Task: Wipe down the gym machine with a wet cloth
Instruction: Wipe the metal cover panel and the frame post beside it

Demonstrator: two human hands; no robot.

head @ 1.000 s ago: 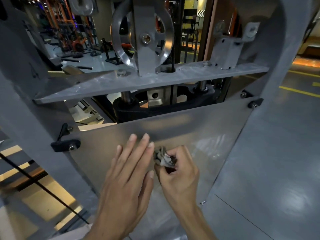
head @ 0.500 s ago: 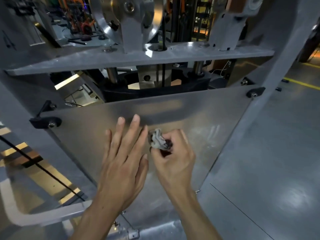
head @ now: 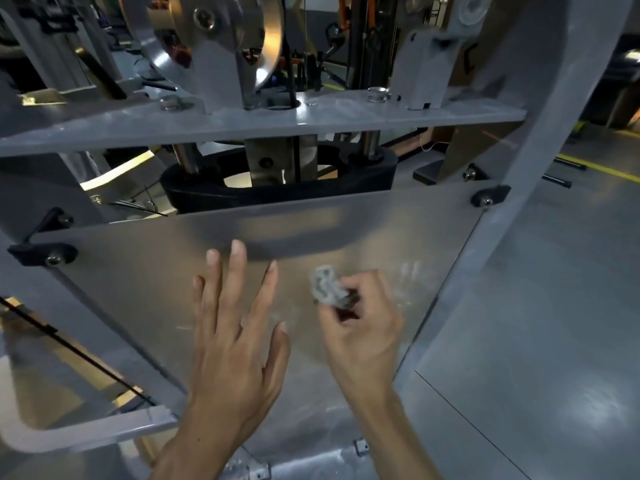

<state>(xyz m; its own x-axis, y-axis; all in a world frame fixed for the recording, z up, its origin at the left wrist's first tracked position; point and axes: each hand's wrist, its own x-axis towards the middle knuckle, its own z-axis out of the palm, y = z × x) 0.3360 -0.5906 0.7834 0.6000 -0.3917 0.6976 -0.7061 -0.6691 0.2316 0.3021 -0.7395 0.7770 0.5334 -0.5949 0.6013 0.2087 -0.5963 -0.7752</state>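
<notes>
Against the smooth metal panel (head: 363, 230), right hand (head: 360, 327) pinches a crumpled grey cloth (head: 325, 285).

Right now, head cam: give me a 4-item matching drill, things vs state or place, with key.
Things
1. left hand
2. right hand
3. cloth
4. pulley wheel

States or places
A. bunched up, grey
B. above the crossbar, at the frame's top
C. fingers spread over the metal panel
D. fingers curled round the cloth

Pairs: 1-C, 2-D, 3-A, 4-B
</notes>
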